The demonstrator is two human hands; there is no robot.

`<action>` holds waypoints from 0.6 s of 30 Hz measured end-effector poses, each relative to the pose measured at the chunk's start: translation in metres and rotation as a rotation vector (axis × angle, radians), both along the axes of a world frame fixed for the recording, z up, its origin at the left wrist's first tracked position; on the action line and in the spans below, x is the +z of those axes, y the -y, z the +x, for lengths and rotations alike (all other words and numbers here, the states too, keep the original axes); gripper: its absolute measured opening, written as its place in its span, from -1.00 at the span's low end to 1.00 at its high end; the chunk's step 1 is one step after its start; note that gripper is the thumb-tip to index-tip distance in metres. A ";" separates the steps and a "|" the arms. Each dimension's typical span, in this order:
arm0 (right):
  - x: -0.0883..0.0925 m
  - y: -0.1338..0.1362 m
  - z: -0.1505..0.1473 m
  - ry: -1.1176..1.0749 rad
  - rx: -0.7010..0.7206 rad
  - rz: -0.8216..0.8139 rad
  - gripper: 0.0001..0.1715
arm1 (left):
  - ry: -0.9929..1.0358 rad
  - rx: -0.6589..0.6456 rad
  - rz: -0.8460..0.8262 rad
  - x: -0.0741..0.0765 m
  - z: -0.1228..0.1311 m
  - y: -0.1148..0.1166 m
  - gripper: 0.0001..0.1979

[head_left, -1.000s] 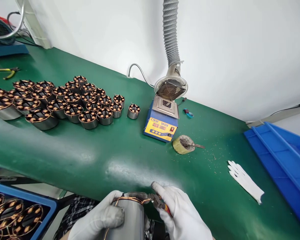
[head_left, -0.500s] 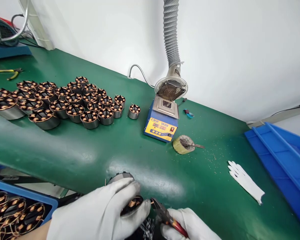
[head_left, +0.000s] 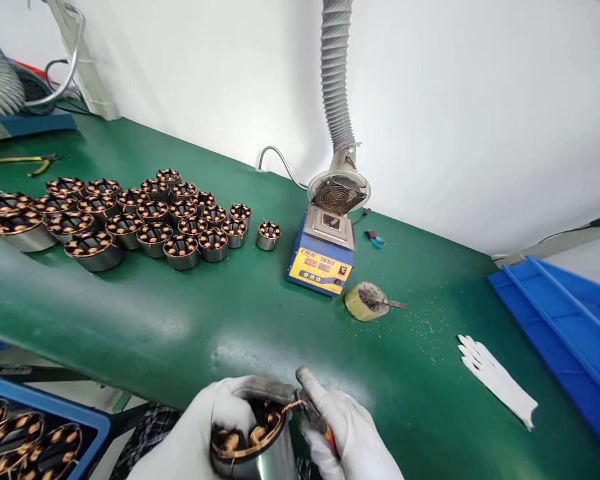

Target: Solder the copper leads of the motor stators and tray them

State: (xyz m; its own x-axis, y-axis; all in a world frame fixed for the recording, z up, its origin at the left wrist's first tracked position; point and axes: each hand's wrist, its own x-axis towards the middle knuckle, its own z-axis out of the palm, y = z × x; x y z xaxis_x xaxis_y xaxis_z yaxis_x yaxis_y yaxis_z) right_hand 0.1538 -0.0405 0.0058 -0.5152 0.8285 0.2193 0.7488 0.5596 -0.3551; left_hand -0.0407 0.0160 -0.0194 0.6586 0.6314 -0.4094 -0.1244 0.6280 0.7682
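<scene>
My left hand (head_left: 200,427), in a white glove with a dirty fingertip, is closed on a motor stator (head_left: 270,460), a steel ring with copper coils inside, at the bottom middle. Its thumb reaches into the ring. My right hand (head_left: 350,433), gloved too, grips red-handled pliers (head_left: 320,421) just right of the stator. The jaws of the pliers meet a twisted copper wire (head_left: 293,405) standing out from the stator's rim. Whether the jaws are fully closed on the wire I cannot tell.
Several stators (head_left: 153,235) stand in rows at left on the green table (head_left: 180,347). A blue solder pot (head_left: 320,270) sits under an extraction duct (head_left: 337,73), beside a round tin (head_left: 365,303). At right lie a white glove (head_left: 497,380) and blue bin (head_left: 565,333). A crate (head_left: 100,433) holds more stators.
The stator has turned in my left hand, so its coils and rim now show. My right hand with the pliers has come up against the wire. The camera view has tilted slightly.
</scene>
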 end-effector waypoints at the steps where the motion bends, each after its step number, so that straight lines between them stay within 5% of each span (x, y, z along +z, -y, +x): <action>1: -0.001 0.000 0.000 0.011 0.001 0.024 -0.26 | 0.004 -0.016 -0.059 -0.001 0.001 0.000 -0.79; 3: -0.006 0.001 -0.001 0.010 -0.009 0.061 -0.29 | 0.028 -0.009 -0.153 0.002 0.003 0.003 -0.80; 8: -0.019 0.008 -0.002 -0.010 -0.104 0.113 -0.54 | 0.227 0.254 -0.352 0.021 0.000 0.028 -0.84; 14: -0.032 0.019 -0.006 -0.167 -0.283 -0.054 -0.82 | 0.117 0.124 -0.147 0.028 -0.013 0.036 -0.46; 18: -0.055 0.038 -0.014 -0.376 -0.593 -0.279 -0.62 | 0.028 0.138 -0.066 0.022 0.005 0.030 -0.62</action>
State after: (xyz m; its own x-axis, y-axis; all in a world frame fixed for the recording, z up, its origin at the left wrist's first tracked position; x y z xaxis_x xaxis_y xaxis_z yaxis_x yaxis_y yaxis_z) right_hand 0.1402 -0.0785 -0.0490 0.1021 0.9942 0.0336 0.6966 -0.0474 -0.7159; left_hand -0.0356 -0.0143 0.0030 0.5793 0.6893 -0.4351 -0.2343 0.6521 0.7211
